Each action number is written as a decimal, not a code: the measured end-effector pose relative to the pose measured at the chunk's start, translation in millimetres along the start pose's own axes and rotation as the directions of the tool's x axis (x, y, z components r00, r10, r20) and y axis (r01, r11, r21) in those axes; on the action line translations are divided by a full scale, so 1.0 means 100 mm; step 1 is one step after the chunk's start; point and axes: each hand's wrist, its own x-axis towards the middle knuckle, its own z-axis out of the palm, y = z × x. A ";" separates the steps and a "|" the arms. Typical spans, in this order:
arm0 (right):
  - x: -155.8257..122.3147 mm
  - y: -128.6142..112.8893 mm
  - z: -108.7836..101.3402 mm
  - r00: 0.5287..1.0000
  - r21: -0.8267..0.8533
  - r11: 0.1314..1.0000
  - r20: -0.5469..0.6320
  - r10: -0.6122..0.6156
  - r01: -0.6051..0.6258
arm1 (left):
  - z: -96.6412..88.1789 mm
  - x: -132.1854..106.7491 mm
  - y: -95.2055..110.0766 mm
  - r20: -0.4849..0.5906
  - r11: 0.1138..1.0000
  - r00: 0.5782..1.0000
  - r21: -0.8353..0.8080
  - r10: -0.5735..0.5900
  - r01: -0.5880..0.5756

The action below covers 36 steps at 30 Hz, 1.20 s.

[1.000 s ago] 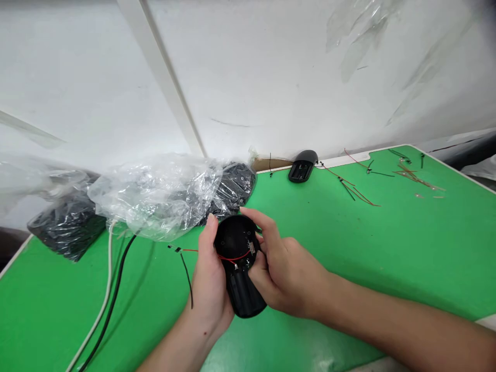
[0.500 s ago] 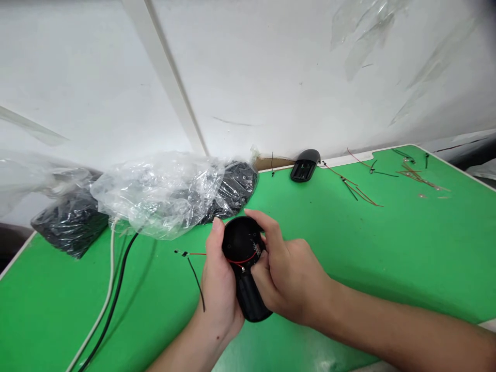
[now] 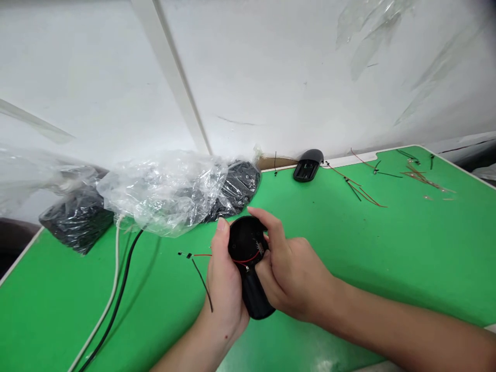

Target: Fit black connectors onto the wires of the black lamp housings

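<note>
A black plastic housing (image 3: 259,294) with a rounded, hollow upper end is held upright between my two hands. My left hand (image 3: 225,281) wraps its left side, thumb pointing up along the rim. The right hand (image 3: 289,268) grips the other side, its thumb pressed inside near the middle and the index finger curled over the top edge. Inside the hollow runs a red wire (image 3: 248,260), passing a small metal contact. Left of my hand, a red lead with small black pieces (image 3: 188,256) and a black wire (image 3: 202,285) stick out. Part of the housing is hidden by my fingers.
Clear plastic bags (image 3: 166,196) of black parts lie at the back left of the green table (image 3: 349,248). A white cable (image 3: 112,289) and a black cable (image 3: 123,289) run forward. Another black housing (image 3: 308,166) rests by the wall, with loose wires (image 3: 364,191) to its right.
The whole view has shifted slightly, so everything appears a little further right. Both hands keep their hold on the housing, with almost no change in finger position.
</note>
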 end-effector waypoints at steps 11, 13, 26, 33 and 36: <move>0.00 -0.04 0.01 0.998 -0.072 0.996 -0.035 0.053 -0.055 | 0.01 -0.01 -0.06 -0.096 0.999 0.995 0.042 -0.005 0.009; 0.00 -0.05 0.01 0.998 -0.079 0.996 -0.028 0.047 -0.049 | 0.01 -0.02 -0.06 -0.105 0.999 0.995 0.054 -0.003 0.008; 0.03 -0.11 -0.05 1.000 -0.173 0.985 -0.029 0.000 -0.005 | 0.00 -0.03 -0.04 -0.102 0.997 0.992 0.013 -0.074 0.075; 0.07 -0.13 -0.06 0.998 -0.224 0.974 -0.056 -0.035 0.022 | 0.01 -0.02 -0.03 -0.100 0.991 0.986 0.006 -0.133 0.135; 0.06 -0.14 -0.05 0.999 -0.223 0.975 -0.042 -0.017 0.008 | 0.01 -0.02 -0.04 -0.091 0.993 0.989 0.000 -0.118 0.119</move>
